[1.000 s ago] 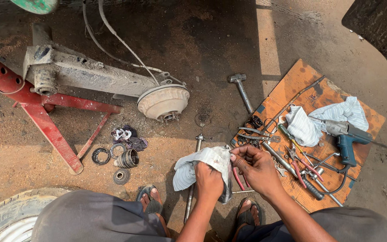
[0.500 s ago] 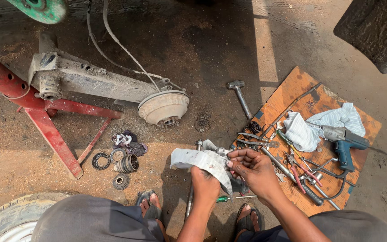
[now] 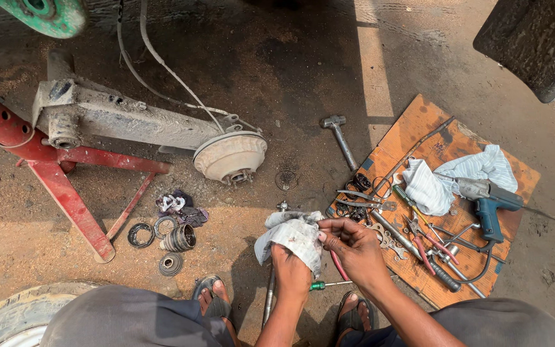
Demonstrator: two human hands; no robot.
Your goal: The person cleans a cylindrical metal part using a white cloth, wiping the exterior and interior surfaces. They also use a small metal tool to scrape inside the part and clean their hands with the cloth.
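Holding: left hand point(image 3: 290, 273) fingers closed under grey rag point(image 3: 290, 236)
Pinching: right hand point(image 3: 354, 247) fingertips shut on rag edge
Beside fingers: wrenches point(image 3: 390, 234), board point(image 3: 419, 128)
Below fingers: screwdriver point(image 3: 329, 284)

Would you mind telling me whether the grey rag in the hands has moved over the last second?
Yes. The grey rag has lifted slightly up-frame in the left hand, nearer the hammer lying on the ground.
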